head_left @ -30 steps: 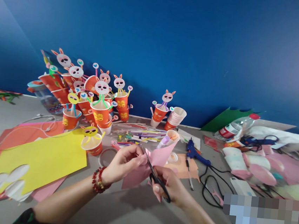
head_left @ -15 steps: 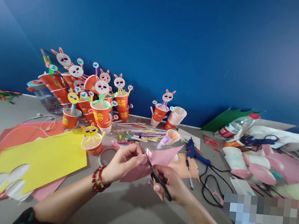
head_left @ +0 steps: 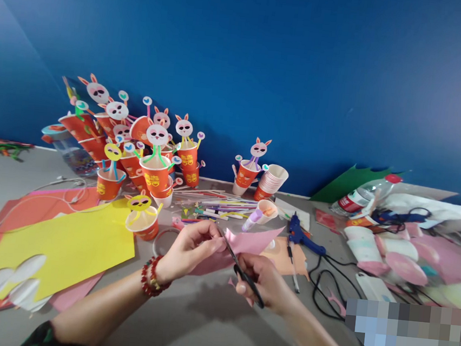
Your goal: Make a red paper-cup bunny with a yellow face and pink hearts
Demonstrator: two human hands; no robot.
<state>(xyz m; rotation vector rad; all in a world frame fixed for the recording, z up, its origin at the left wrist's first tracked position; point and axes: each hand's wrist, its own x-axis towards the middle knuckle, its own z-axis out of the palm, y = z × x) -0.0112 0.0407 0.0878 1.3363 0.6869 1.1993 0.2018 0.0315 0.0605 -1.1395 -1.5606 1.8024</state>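
Near the middle of the view, my left hand [head_left: 194,248] pinches a sheet of pink paper [head_left: 254,241] between thumb and fingers. A red bead bracelet [head_left: 151,277] circles that wrist. My right hand [head_left: 263,282] grips black-handled scissors [head_left: 249,282], whose blades point up and left to the paper beside my left fingertips. Whether the blades are fully closed is hard to tell. Behind my hands stand red paper cups [head_left: 155,179] with rabbit faces on coloured stems.
Yellow paper [head_left: 86,235] covers orange sheets [head_left: 14,212] at the left. Pens and sticks [head_left: 219,207], a purple glue stick [head_left: 252,218] and stacked cups [head_left: 271,182] lie beyond my hands. To the right are a blue glue gun [head_left: 301,237], cables and a bottle [head_left: 362,195].
The pink paper's lower left part shows slightly less below my left hand, and the scissor handles look closer together. Both hands stay almost where they were.
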